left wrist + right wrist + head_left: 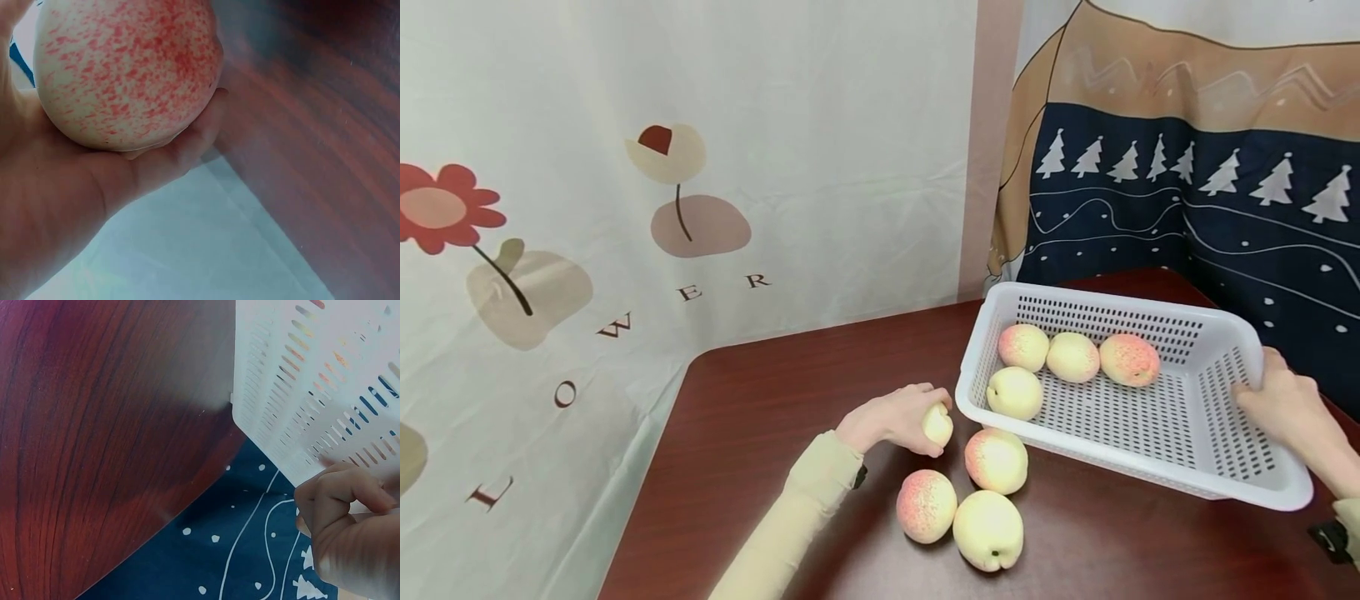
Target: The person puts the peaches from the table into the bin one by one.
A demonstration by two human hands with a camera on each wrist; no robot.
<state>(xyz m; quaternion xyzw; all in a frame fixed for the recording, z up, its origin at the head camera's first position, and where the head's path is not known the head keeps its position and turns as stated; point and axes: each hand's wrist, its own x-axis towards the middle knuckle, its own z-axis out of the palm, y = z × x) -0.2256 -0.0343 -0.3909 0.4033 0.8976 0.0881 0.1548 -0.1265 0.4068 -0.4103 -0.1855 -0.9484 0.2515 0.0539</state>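
Note:
My left hand (901,419) is just left of the basket, its fingers curled round a peach (937,423). In the left wrist view that peach (131,69) shows red speckles on pale skin, resting against the palm and thumb. On the right, my right hand (1292,408) grips the end rim of a white perforated plastic basket (1150,421). The right wrist view shows the right hand's fingers (340,494) curled over the basket's edge. Several peaches, among them a pale one (1015,392), lie toward the basket's left end.
Three peaches sit close together in front of the basket: a speckled one (997,461), a redder one (927,506) and a pale one (988,531). The dark red wooden table (737,433) ends at a white curtain (850,208) and a navy tree-print cloth (1112,217).

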